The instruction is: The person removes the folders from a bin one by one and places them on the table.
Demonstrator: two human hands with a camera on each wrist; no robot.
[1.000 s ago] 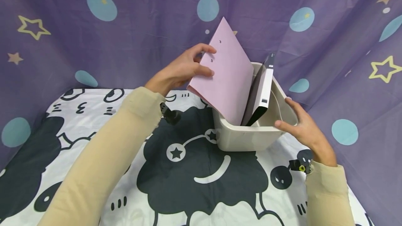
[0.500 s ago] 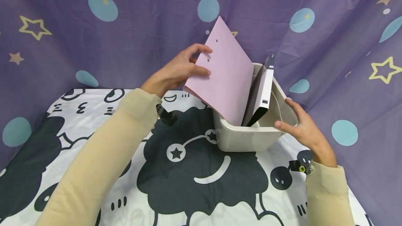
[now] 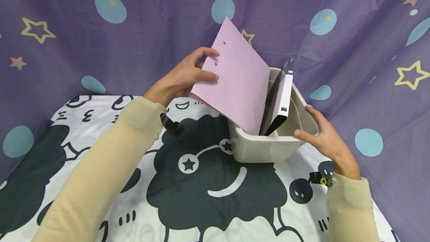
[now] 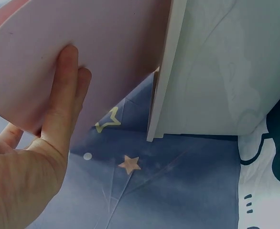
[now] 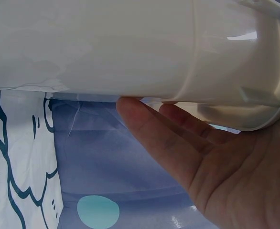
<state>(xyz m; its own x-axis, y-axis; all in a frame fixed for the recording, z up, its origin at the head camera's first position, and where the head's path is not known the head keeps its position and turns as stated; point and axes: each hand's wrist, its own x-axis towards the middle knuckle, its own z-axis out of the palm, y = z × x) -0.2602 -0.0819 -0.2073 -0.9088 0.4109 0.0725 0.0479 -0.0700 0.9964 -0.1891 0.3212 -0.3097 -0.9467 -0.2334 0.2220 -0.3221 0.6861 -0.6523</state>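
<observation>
Pink folder tilted in the bin, pinched by its outer edge

We see the pink folder (image 3: 238,85) slanting from the bin (image 3: 265,150), its lower end inside and its upper part out toward 10 o'clock. We judge it light, of fairly stiff card, flat and perhaps a little slick, easier to crease than to break. The outer edge beside its punched holes (image 3: 215,64) looks the best place to take hold, with digits spread on both faces so it does not bend.

The left hand (image 3: 183,74) is clamped there, at the folder's 9 o'clock. The right hand (image 3: 326,139) grips the bin's rim at its 4 o'clock corner, thumb and fingers curled about it.

At the folder's 3 o'clock, a binder (image 3: 284,94) stands tilted in the bin; we cannot tell whether they touch. Beneath lies a printed cloth (image 3: 215,178); at 12 o'clock hangs a purple curtain (image 3: 158,29).
</observation>
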